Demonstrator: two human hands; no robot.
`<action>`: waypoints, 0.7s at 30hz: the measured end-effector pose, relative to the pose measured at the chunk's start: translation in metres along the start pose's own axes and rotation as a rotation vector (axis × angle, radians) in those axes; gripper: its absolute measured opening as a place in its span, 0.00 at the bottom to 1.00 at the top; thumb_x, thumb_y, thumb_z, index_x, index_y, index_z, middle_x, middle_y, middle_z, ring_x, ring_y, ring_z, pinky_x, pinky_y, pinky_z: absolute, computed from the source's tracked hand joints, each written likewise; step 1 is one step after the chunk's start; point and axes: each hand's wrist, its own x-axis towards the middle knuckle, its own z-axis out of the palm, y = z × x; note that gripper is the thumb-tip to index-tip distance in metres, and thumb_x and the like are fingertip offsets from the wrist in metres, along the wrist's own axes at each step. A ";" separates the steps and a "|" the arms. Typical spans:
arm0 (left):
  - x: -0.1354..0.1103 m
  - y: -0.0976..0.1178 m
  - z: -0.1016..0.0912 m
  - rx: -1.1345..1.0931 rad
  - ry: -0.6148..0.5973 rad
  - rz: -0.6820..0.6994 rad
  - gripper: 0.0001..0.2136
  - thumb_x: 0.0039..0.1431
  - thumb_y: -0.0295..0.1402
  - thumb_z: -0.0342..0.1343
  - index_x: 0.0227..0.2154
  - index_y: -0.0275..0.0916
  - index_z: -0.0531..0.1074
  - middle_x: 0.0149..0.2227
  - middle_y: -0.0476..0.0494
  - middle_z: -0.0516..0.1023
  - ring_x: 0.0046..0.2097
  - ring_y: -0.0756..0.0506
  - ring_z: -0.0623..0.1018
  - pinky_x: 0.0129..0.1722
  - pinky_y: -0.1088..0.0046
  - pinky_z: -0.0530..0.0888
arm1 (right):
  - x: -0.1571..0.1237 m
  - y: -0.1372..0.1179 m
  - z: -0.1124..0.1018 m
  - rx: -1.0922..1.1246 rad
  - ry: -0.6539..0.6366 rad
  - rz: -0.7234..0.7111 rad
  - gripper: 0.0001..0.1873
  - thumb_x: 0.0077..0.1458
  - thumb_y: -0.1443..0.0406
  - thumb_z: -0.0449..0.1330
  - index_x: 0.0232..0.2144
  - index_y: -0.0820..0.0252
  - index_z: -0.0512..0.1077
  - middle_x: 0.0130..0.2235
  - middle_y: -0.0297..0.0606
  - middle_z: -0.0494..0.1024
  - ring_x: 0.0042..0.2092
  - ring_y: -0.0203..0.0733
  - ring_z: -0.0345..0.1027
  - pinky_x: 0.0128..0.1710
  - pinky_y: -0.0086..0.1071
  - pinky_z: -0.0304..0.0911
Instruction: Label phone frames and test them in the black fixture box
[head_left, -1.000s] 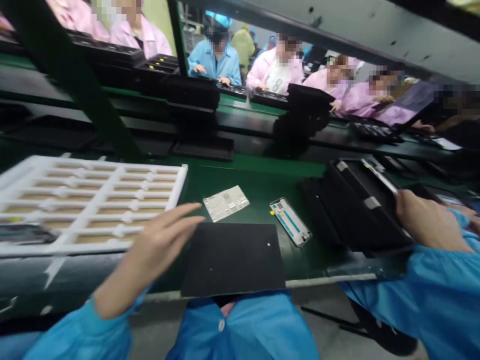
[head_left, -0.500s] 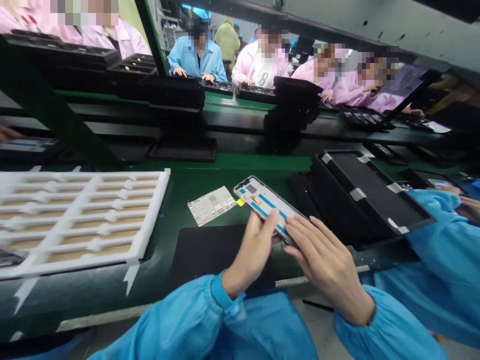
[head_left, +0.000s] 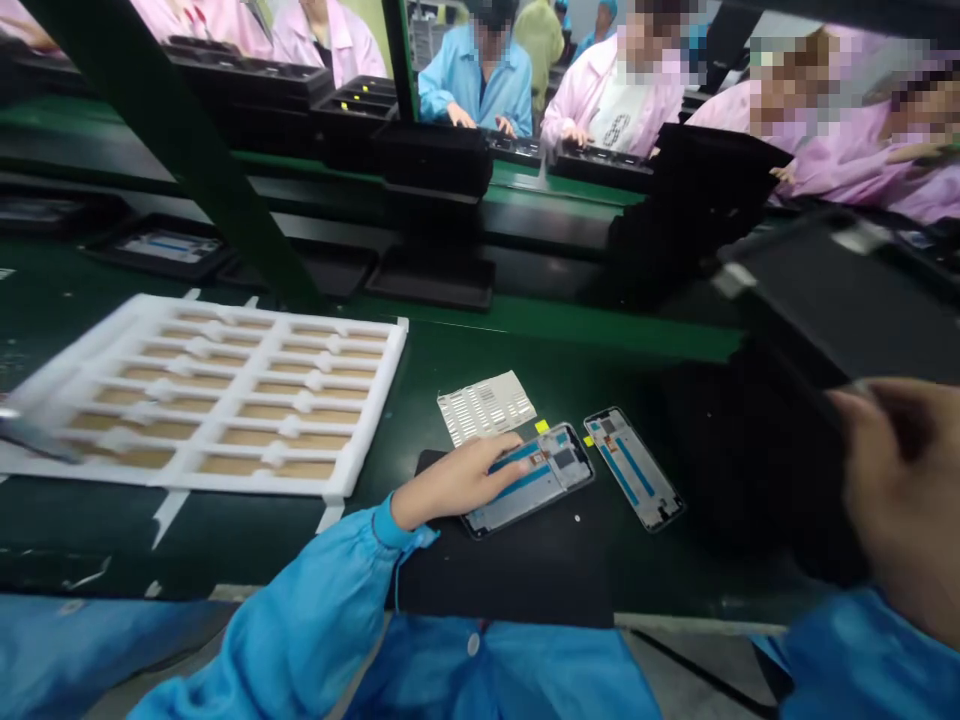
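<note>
My left hand is closed over the near-left part of a silver phone frame, with blue strips on it, at the black mat. A yellow tab sticks out from its far edge. To its right a second phone frame lies slanted on the green bench, nobody touching it. At the far right my right hand, blurred, grips the near edge of a black tray that bears pieces of pale tape. The tray is raised and tilted; some of my right fingers are hidden.
A pale sticker sheet lies behind the mat. On the left stands a white slotted foam tray. Black trays line the shelf beyond, a green post crosses the left side, and co-workers sit opposite.
The view has swung right. Both hands were on one phone frame; now my left hand holds one at the mat, another lies beside it, and my right hand has gone to the black tray.
</note>
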 end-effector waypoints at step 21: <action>-0.001 -0.032 0.002 0.192 0.021 0.050 0.11 0.68 0.37 0.49 0.43 0.38 0.71 0.60 0.36 0.67 0.65 0.36 0.63 0.65 0.50 0.59 | 0.016 -0.138 0.196 0.740 -0.755 -0.611 0.09 0.63 0.64 0.54 0.36 0.55 0.74 0.38 0.38 0.76 0.41 0.42 0.72 0.43 0.35 0.69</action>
